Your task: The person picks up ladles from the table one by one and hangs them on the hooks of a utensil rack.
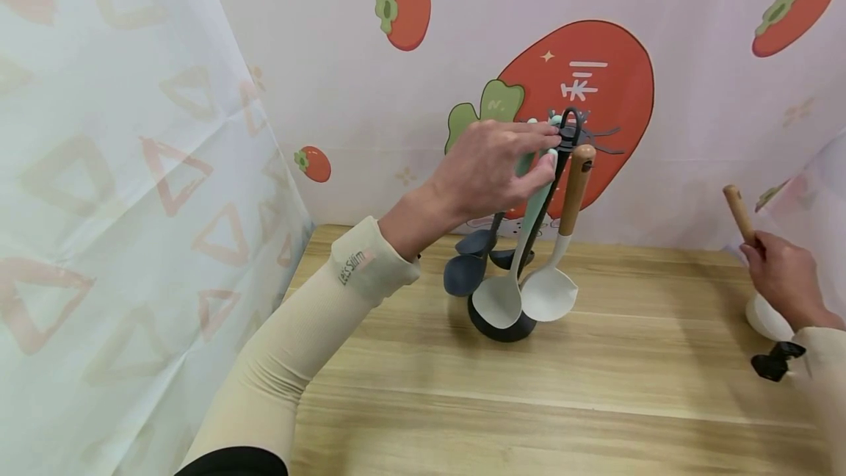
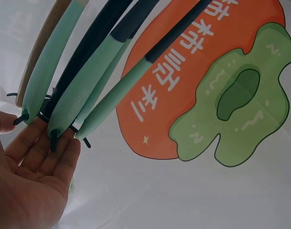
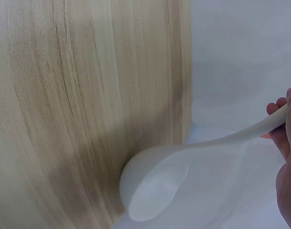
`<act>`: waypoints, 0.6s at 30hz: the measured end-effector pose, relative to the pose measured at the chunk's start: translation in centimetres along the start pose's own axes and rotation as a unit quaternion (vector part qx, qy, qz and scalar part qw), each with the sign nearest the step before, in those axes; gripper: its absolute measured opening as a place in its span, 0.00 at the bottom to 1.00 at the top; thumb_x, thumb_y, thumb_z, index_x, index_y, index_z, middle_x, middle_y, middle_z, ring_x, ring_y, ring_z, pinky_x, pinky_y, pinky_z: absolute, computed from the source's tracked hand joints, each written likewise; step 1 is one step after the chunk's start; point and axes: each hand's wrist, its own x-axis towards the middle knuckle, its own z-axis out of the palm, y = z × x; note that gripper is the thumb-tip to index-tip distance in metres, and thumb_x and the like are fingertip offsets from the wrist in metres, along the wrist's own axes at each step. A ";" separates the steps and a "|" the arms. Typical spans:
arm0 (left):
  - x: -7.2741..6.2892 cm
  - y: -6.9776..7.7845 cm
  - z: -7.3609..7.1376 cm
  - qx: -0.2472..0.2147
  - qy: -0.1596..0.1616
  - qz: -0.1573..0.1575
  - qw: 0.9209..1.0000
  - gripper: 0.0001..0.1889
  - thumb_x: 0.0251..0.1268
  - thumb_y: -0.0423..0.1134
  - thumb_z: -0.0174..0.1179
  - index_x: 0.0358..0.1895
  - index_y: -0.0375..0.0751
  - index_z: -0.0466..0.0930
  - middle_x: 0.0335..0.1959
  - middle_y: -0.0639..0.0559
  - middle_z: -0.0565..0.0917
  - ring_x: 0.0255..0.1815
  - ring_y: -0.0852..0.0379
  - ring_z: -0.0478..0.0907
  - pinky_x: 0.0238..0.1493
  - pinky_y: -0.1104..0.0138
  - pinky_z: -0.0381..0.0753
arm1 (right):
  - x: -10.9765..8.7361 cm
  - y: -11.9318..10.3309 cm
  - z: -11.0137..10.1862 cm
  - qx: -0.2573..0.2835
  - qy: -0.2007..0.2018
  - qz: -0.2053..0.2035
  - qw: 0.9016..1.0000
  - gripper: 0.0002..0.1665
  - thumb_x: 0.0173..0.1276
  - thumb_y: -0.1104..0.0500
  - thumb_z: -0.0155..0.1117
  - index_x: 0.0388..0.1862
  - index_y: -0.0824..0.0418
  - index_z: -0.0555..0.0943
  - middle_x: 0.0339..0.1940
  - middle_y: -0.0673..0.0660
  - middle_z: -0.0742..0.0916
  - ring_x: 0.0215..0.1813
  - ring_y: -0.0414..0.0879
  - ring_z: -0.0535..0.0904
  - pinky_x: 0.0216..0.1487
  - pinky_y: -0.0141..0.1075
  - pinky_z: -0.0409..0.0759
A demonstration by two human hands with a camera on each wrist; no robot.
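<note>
Near the middle of the head view stands a dark utensil rack with a loop on top and side hooks. Ladles and other utensils hang around it, among them a mint-handled ladle and a wooden-handled white ladle. My left hand is at the rack's top, its fingers mostly straight and touching among the hooks; the thumb lies by a mint handle. On the far right my right hand grips another white ladle by its wooden handle. That ladle's bowl hangs low by the table's edge.
The rack's round black base rests on a wooden table. Dark blue utensil heads hang on its left side. Printed cloth walls stand behind and at both sides, close to the right hand.
</note>
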 end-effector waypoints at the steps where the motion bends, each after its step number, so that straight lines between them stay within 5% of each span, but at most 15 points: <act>1: 0.0 0.0 0.0 0.000 0.001 0.000 1.000 0.19 0.78 0.42 0.56 0.64 0.43 0.87 0.63 0.51 0.87 0.68 0.54 0.82 0.66 0.66 0.79 | 0.0 0.0 0.0 0.002 0.003 -0.003 1.000 0.09 0.73 0.77 0.61 0.46 0.85 0.74 0.33 0.82 0.80 0.25 0.71 0.77 0.22 0.58 0.75; 9: -0.1 0.0 0.1 -0.014 0.004 0.000 1.000 0.19 0.78 0.41 0.56 0.63 0.43 0.87 0.63 0.50 0.86 0.68 0.54 0.82 0.48 0.73 0.82 | 0.3 -0.3 -0.7 0.014 0.028 -0.017 0.999 0.08 0.72 0.77 0.63 0.43 0.85 0.75 0.32 0.83 0.81 0.25 0.73 0.77 0.19 0.32 0.64; 15: -0.1 -0.1 0.0 -0.015 0.004 0.001 1.000 0.18 0.78 0.42 0.56 0.63 0.43 0.87 0.64 0.49 0.86 0.58 0.55 0.88 0.25 0.72 0.65 | 0.8 -1.1 -1.3 0.014 0.046 -0.042 0.998 0.08 0.70 0.77 0.65 0.42 0.85 0.77 0.31 0.82 0.82 0.24 0.72 0.77 0.20 0.27 0.61; 18: -0.1 -0.2 0.0 -0.015 0.002 0.002 1.000 0.18 0.78 0.42 0.56 0.63 0.43 0.87 0.64 0.49 0.86 0.54 0.55 0.89 0.23 0.71 0.59 | 1.1 -1.8 -1.5 0.022 0.045 -0.037 0.998 0.08 0.70 0.75 0.66 0.42 0.82 0.79 0.30 0.80 0.83 0.20 0.59 0.75 0.21 0.21 0.57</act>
